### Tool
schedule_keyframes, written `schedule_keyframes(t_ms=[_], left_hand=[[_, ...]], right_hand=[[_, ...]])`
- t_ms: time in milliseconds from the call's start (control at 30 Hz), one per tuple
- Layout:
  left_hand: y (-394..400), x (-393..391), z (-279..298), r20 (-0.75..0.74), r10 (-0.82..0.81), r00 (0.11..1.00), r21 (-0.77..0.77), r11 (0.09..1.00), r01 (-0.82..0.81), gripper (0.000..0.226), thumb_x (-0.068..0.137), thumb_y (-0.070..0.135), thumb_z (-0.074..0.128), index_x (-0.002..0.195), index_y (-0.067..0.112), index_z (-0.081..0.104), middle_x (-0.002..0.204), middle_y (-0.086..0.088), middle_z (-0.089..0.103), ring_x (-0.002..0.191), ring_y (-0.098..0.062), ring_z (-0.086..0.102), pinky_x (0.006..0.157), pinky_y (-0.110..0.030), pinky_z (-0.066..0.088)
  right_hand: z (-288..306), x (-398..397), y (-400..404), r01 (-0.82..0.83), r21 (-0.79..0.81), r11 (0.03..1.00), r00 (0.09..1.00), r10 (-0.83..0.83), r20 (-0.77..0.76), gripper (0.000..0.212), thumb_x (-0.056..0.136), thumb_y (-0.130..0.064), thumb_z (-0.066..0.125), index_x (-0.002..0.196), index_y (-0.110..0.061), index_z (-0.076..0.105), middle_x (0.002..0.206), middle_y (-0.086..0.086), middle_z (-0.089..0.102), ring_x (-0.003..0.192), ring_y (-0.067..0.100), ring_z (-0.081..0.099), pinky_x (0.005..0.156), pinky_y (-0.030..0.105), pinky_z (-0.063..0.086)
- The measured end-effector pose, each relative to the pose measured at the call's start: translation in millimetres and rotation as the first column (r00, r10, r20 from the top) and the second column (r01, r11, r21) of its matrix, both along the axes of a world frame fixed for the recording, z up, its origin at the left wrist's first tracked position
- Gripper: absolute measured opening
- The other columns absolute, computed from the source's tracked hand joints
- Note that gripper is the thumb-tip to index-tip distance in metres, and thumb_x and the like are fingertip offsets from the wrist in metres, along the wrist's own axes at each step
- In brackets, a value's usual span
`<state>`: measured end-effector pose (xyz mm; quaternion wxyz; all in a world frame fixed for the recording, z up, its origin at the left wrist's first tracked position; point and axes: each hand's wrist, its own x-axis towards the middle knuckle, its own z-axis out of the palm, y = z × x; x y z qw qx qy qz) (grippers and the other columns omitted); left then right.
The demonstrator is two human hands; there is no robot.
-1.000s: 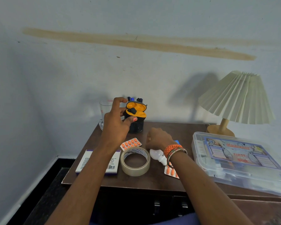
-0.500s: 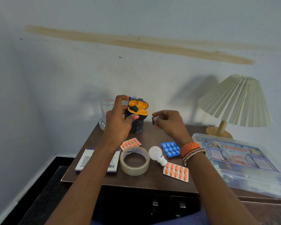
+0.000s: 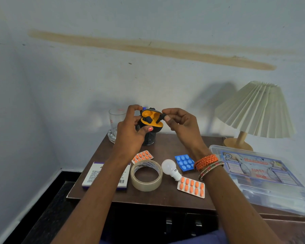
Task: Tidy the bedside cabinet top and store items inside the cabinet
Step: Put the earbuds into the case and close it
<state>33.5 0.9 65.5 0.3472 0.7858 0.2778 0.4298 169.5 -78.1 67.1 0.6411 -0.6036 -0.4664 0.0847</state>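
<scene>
Nearest, along the front edge of the brown table (image 3: 167,196), lie a white box with printed text (image 3: 93,176) on the left, a roll of clear tape (image 3: 146,175) just right of it, and an orange pill strip (image 3: 191,187) further right, with a white light bulb (image 3: 170,168) lying on its side between the tape and that strip. A little further back sit a second orange pill strip (image 3: 142,155), touching the far rim of the tape, and a blue pill strip (image 3: 184,162) just beside the bulb. On the right a clear plastic first aid box (image 3: 264,175) overhangs the near edge of the table. Both forearms reach in from below; the right wrist wears orange and beaded bangles (image 3: 208,164). Above the middle of the table the left hand (image 3: 132,131) grips an open earbud case (image 3: 151,120), orange inside and black outside, thumb curled under its front and fingers round its far side. One black earbud (image 3: 149,119) sits in the case. The right hand (image 3: 180,124) pinches a second black earbud (image 3: 161,118) between thumb and forefinger, its stem at the right edge of the case. Behind the case stands a dark pen holder (image 3: 149,139), and left of it a drinking glass (image 3: 115,125) near the wall. At the far right corner stands a lamp (image 3: 253,110) with a pleated cream shade and wooden base.
</scene>
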Motion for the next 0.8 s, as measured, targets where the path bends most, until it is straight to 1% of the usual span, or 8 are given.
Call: schedule_keyframes(t_ms=[200,300,367,467,533,600,700,800], left_hand=[[-0.7,0.5,0.4,0.013,-0.009,1.0,-0.001,1.0,0.009,0.056,0.08,0.013,0.07,0.127,0.021,0.04,0.117,-0.008,0.066,0.108,-0.022,0.063,0.088,-0.021,0.041],[-0.7,0.5,-0.2,0.012,-0.01,1.0,-0.001,1.0,0.01,0.055,0.08,0.013,0.07,0.126,0.022,0.04,0.117,-0.008,0.067,0.108,-0.023,0.063,0.088,-0.021,0.041],[-1.2,0.2,0.2,0.021,-0.005,1.0,-0.006,1.0,0.006,0.055,0.08,0.013,0.07,0.126,0.022,0.04,0.116,-0.008,0.067,0.108,-0.023,0.063,0.089,-0.022,0.041],[-2.6,0.4,1.2,0.035,0.004,0.999,-0.013,1.0,-0.004,0.056,0.08,0.012,0.07,0.127,0.021,0.04,0.118,-0.008,0.066,0.11,-0.024,0.062,0.091,-0.025,0.041],[-3.3,0.7,1.7,0.038,0.007,0.999,-0.017,1.0,-0.007,0.057,0.08,0.013,0.07,0.128,0.021,0.04,0.119,-0.008,0.066,0.112,-0.024,0.061,0.093,-0.028,0.043],[-3.9,0.7,2.2,0.049,0.013,0.999,-0.029,1.0,-0.012,0.057,0.081,0.013,0.07,0.128,0.021,0.04,0.12,-0.008,0.065,0.113,-0.024,0.06,0.096,-0.033,0.045],[-2.8,1.2,2.0,0.071,0.017,0.997,-0.023,1.0,-0.015,0.055,0.081,0.013,0.069,0.128,0.02,0.04,0.12,-0.009,0.065,0.112,-0.023,0.06,0.092,-0.027,0.043],[-1.4,0.7,1.3,0.085,0.017,0.996,-0.022,1.0,-0.015,0.055,0.081,0.012,0.07,0.127,0.019,0.041,0.116,-0.009,0.067,0.109,-0.023,0.063,0.091,-0.025,0.043]], right_hand=[[-1.1,-2.6,0.2,-0.006,0.008,1.0,0.997,0.005,0.074,0.009,0.089,-0.004,0.062,0.095,-0.01,0.064,0.079,-0.009,0.066,0.07,-0.011,0.062,0.065,0.001,0.042],[-2.0,-3.1,1.1,0.039,0.002,0.999,0.992,-0.039,0.121,0.009,0.087,-0.008,0.064,0.091,-0.016,0.067,0.081,-0.014,0.066,0.076,-0.002,0.06,0.063,0.008,0.042],[-4.6,-3.5,2.1,0.072,-0.007,0.997,0.985,-0.07,0.156,0.01,0.087,-0.012,0.065,0.089,-0.021,0.068,0.086,-0.012,0.066,0.083,0.007,0.058,0.065,0.015,0.041],[-7.1,-5.7,1.9,0.126,-0.019,0.992,0.975,-0.12,0.187,0.015,0.086,-0.014,0.065,0.089,-0.028,0.069,0.1,-0.006,0.064,0.093,0.014,0.055,0.066,0.019,0.04],[-6.9,-6.8,0.6,0.131,-0.026,0.991,0.972,-0.123,0.2,0.022,0.085,-0.007,0.063,0.09,-0.027,0.07,0.103,-0.005,0.06,0.094,0.013,0.053,0.066,0.016,0.04],[-6.7,-7.1,-0.7,0.142,-0.025,0.99,0.956,-0.131,0.262,0.03,0.081,0.0,0.06,0.096,-0.025,0.07,0.104,-0.004,0.057,0.095,0.013,0.052,0.067,0.016,0.04],[-6.8,-8.9,-1.6,0.17,0.056,0.984,0.913,-0.179,0.366,0.043,0.068,-0.001,0.053,0.104,-0.022,0.066,0.105,-0.008,0.053,0.095,0.013,0.052,0.071,0.015,0.04],[-7.8,-11.9,-1.1,0.18,0.073,0.981,0.891,-0.194,0.411,0.039,0.063,-0.004,0.049,0.094,-0.017,0.068,0.103,-0.007,0.054,0.1,0.013,0.051,0.074,0.013,0.036]])
